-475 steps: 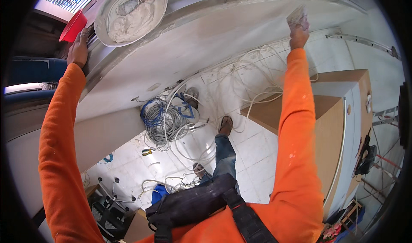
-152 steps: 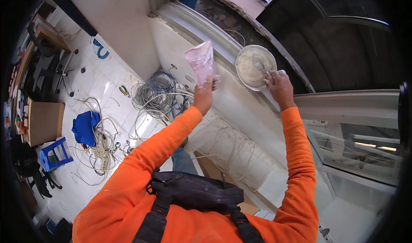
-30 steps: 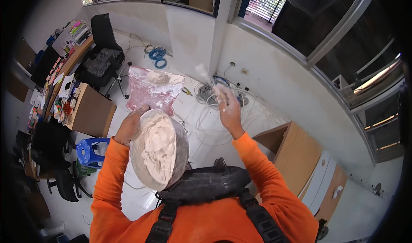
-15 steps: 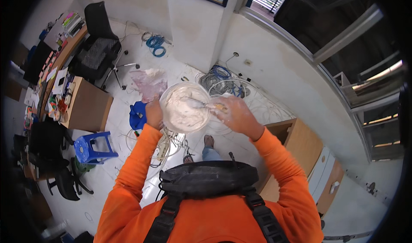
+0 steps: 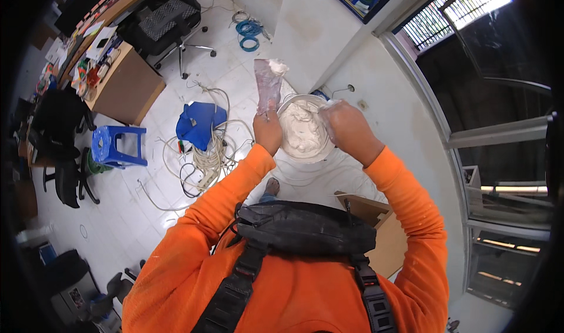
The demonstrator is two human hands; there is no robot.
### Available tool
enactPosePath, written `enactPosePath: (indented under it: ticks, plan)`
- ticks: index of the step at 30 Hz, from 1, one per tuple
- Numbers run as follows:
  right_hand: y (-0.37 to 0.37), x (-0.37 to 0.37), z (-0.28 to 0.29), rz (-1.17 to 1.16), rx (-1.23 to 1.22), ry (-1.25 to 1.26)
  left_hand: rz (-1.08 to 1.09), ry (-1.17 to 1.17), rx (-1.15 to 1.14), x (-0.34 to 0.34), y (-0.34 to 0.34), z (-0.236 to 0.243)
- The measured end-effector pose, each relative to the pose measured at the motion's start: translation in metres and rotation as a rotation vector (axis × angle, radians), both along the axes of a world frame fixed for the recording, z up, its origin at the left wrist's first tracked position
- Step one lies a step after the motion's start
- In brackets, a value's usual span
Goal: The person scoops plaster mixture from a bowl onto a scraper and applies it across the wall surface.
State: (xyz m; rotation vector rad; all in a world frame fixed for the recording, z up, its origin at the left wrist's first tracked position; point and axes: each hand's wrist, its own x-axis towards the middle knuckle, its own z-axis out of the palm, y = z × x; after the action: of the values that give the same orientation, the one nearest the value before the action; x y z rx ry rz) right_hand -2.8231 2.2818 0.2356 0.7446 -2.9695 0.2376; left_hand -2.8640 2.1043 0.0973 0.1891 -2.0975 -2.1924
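Papers (image 5: 101, 44) on surface (image 5: 130, 4) at upper left, print too small to read. Blue stool (image 5: 117, 145) and tangled cables (image 5: 210, 161) on floor, left of the work. Left hand (image 5: 268, 132) grips pink spreader (image 5: 267, 86), putty on tip; bowl (image 5: 302, 158) between hands. Right hand (image 5: 351, 132) curled at bowl's right rim, can't tell what it grips. Scraper seen in bowl 0.5 s ago now out of sight

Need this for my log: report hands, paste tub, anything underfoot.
Left hand: gripping flat pinkish tool. Right hand: at right rim of tub, grip hidden. Tub: pale paste inside, between the hands. Pale cables: loose on floor, left of foot.
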Motion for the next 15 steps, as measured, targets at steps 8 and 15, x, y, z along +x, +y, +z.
enactPosePath:
  ticks: [8,15]
  plan:
    - [0.01,-0.016,-0.014,0.069,-0.075,-0.309,0.115,-0.082,-0.01,-0.001,0.017,-0.013]
    - [0.059,-0.009,-0.068,-0.359,-0.803,-1.061,0.059,-0.259,-0.079,-0.002,0.012,-0.012]
